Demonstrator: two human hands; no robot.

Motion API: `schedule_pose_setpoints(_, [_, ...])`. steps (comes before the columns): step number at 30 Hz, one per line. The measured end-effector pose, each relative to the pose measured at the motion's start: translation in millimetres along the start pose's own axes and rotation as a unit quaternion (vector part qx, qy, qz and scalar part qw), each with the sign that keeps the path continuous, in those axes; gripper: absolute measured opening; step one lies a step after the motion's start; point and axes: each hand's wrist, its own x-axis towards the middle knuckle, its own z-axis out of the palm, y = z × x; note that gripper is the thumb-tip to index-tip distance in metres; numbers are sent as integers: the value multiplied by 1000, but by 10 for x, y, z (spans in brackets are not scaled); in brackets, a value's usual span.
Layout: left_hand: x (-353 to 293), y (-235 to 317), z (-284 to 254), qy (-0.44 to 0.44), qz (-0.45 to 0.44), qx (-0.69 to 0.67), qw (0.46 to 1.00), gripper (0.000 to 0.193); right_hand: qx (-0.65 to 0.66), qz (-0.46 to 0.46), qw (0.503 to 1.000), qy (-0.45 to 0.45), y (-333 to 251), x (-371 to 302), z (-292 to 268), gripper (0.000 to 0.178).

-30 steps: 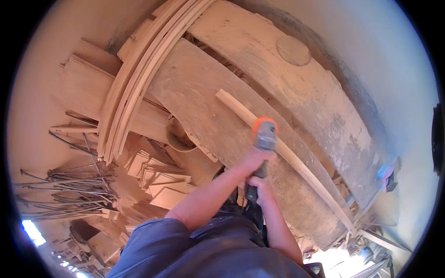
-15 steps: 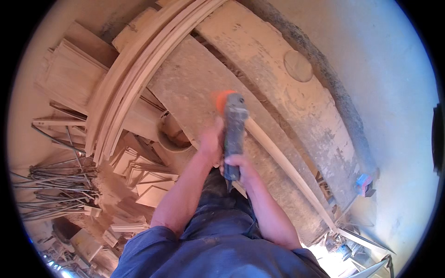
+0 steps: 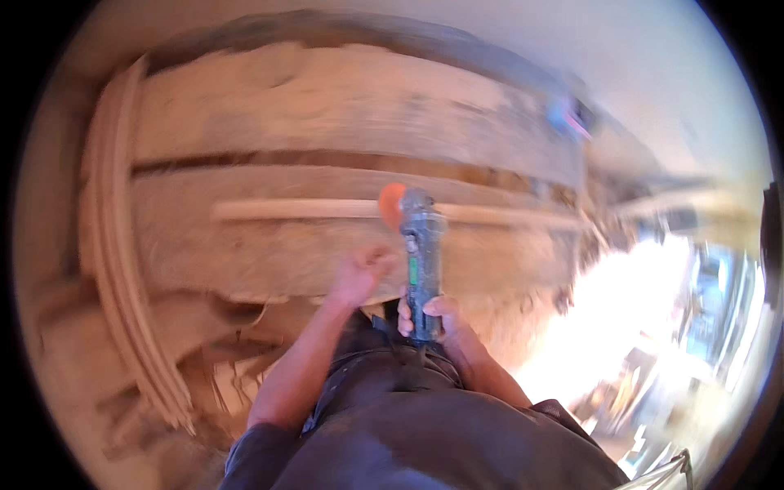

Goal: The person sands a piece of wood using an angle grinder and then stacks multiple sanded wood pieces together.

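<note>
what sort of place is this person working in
Probably a woodworking shop: the right hand grips an angle grinder with an orange disc, a long wooden strip lies along a worn workbench, and more strips lie side by side at the left.

Offers room over the near part of the surface [image 3: 229, 253], leftward from the left hand [image 3: 359, 276] to the side-by-side strips [image 3: 121, 229]. Meets the power tool [image 3: 423, 269], gripped in the right hand [image 3: 443, 315], just rightward, and the long wood strip [image 3: 298, 209] lying crosswise beyond.
</note>
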Motion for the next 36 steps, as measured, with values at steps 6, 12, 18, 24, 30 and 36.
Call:
schedule_pose_setpoints(6, [726,-366,-692,152,224,419,867,65,109,-222,964,99,767,-317,-501,54])
schedule_pose_setpoints(12, [1527,102,-193,39,110,620,776,65,244,-326,885,225,985,-1437,-1296,47])
schedule_pose_setpoints(18, [1921,-60,-690,-16,28,507,861,54,298,-325,840,317,1430,-1907,-1755,42])
schedule_pose_setpoints(24, [1018,197,-385,-102,-82,345,929,40,171,-315,839,410,1038,-1959,-1962,31])
schedule_pose_setpoints(30, [-90,129,-151,-126,-177,144,965,46,-81,-330,827,448,23,-1546,-2269,33])
schedule_pose_setpoints(36, [-1051,-92,-146,-128,-225,-88,962,67,-505,-203,611,576,-1248,-795,-2037,67])
